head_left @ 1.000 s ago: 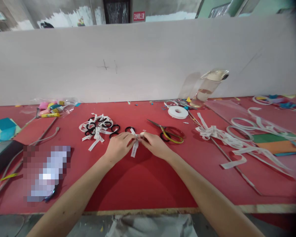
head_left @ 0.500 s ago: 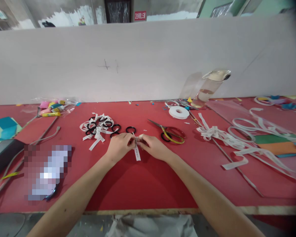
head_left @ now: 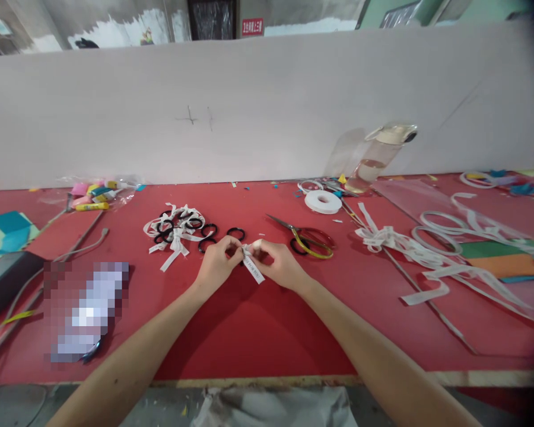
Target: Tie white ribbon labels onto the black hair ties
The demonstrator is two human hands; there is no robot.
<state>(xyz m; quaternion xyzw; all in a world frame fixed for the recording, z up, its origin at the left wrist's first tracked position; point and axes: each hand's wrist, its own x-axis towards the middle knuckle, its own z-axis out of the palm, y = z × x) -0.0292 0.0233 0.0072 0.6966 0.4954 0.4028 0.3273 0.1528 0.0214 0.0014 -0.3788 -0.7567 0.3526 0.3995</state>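
Note:
My left hand (head_left: 216, 264) and my right hand (head_left: 279, 263) meet over the middle of the red table (head_left: 258, 332), fingertips pinched together on a white printed ribbon strip (head_left: 253, 268). The strip's free end hangs down to the right between the hands. A black hair ring seems to sit at the pinch, mostly hidden by my fingers. Just behind my left hand lies a pile of black hair rings tied with white ribbon (head_left: 178, 228), and one bare black ring (head_left: 235, 233).
Scissors with yellow-red handles (head_left: 305, 238) lie right of my hands. A white tape roll (head_left: 323, 202) and a water bottle (head_left: 374, 159) stand farther back. Loose white ribbon (head_left: 427, 255) spreads at the right. A white board wall (head_left: 267, 107) closes the table's back.
The hands stay pinched together in the same spot. The ribbon's hanging end has swung from straight down to slanting down-right, and my fingers have shifted slightly around it.

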